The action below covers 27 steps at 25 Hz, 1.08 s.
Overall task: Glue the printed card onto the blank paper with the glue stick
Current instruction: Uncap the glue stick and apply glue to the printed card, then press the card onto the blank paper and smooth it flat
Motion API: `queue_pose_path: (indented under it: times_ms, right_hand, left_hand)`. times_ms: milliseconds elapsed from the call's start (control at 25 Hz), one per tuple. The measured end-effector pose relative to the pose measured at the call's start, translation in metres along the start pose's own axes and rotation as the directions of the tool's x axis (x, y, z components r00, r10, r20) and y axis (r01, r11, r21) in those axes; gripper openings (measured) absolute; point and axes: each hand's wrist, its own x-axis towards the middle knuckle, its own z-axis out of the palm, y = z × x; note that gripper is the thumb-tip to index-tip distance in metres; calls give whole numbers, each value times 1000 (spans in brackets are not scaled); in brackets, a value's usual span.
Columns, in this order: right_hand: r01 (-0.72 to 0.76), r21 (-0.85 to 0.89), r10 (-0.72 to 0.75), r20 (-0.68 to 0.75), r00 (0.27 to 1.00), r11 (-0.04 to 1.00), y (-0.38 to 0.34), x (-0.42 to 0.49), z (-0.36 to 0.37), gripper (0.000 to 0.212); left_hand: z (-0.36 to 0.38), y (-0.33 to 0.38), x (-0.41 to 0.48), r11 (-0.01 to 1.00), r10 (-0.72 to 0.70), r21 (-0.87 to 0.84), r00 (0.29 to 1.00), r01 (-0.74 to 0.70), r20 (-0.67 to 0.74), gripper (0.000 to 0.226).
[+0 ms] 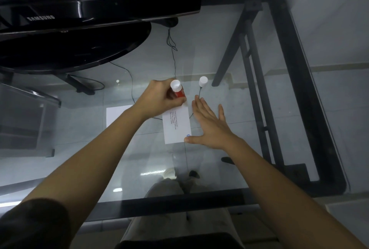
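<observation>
Here the gluing step is judged to be in progress, not finished. The glue stick (177,89) is held in the left hand (159,101), whose fingers are closed around its red body, near the middle of the frame. Its white end points up toward the camera, and the lower end is brought down at the upper edge of the printed card (176,126). Whether the glue tip really touches the card cannot be told, because the hand covers that spot. The cap (203,81) has been taken off and stands alone on the glass bench (219,39), a little to the upper right of the stick.

The printed card lies flat on the bench, just below the centre of the frame, with small lines of text visible along its left part. The right hand (211,127) is open, with the fingers spread and nothing grasped; only the thumb tip is pressed on the lower right corner of the card, apparently to keep it from sliding.

The blank paper (117,116) is seen at the left of the card, partly hidden behind the left forearm, and well apart from the card. So the card is not yet joined to it.

What is left, as a judgement: the glue must be spread over the card, then the card must be turned, laid on the blank paper and pressed down. Probably the cap is to be put back too.
</observation>
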Motion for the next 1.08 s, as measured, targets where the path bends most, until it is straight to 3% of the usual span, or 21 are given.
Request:
queue_pose_path:
  times_ms: [80, 120, 160, 200, 240, 280, 320, 360, 440, 480, 560, 600, 680, 800, 1080]
  right_hand:
    - [5, 11, -5, -4, 1000, 1000, 1, 0, 1, 109]
    - [11, 22, -10, -8, 1000, 1000, 2, -1, 2, 110]
    - [15, 29, -15, -15, 1000, 999, 2, -1, 3, 110]
    - [18, 32, -18, -23, 1000, 999, 3, -2, 3, 110]
    - [20, 31, -19, -30, 999, 999, 4, -1, 4, 110]
    - [21, 31, -20, -32, 999, 999, 3, -1, 4, 110]
    - [21, 29, -20, -32, 999, 999, 3, 0, 5, 109]
    - [21, 27, -20, -30, 999, 999, 3, 0, 5, 108]
    - [18, 18, -17, -25, 1000, 1000, 3, 0, 4, 107]
    - [16, 17, -16, -22, 1000, 1000, 3, 0, 4, 106]
    - [13, 23, -13, -12, 1000, 1000, 2, 0, 4, 106]
    - [10, 23, -10, -6, 1000, 1000, 2, 0, 4, 106]
    - [1, 11, -1, 6, 1000, 1000, 2, 1, 3, 106]
    - [-8, -1, 8, 19, 1000, 1000, 2, 2, 3, 105]
    - [-9, 24, 8, 16, 1000, 1000, 3, 1, 2, 107]
  left_hand:
    - [-3, -3, 5, 996, -32, -82, 996, 24, -88, 21]
    - [-2, -5, 6, 959, -115, -277, 980, 68, -160, 18]
    - [-3, -6, 5, 808, -271, -580, 941, 106, -205, 15]
    - [-4, -8, 3, 507, -446, -858, 878, 86, -175, 13]
    - [-5, -12, 2, 159, -571, -987, 817, 17, -78, 11]
    - [-6, -17, 1, -107, -631, -993, 775, -57, 23, 9]
    - [-5, -22, 2, -243, -653, -967, 751, -83, 99, 6]
    - [-5, -25, 5, -284, -645, -957, 750, -55, 148, 6]
    - [-5, -21, 14, -197, -591, -975, 781, 101, 200, 12]
    - [-3, -17, 19, -51, -559, -978, 806, 200, 194, 17]
    - [0, -12, 29, 405, -474, -862, 876, 305, 87, 29]
    - [1, -9, 34, 606, -406, -742, 914, 288, 23, 35]
    - [4, -5, 44, 850, -242, -494, 968, 182, -59, 40]
    - [10, -5, 56, 958, -95, -278, 991, 65, -97, 42]
    - [18, -15, 67, 974, -99, -213, 993, 82, -69, 51]
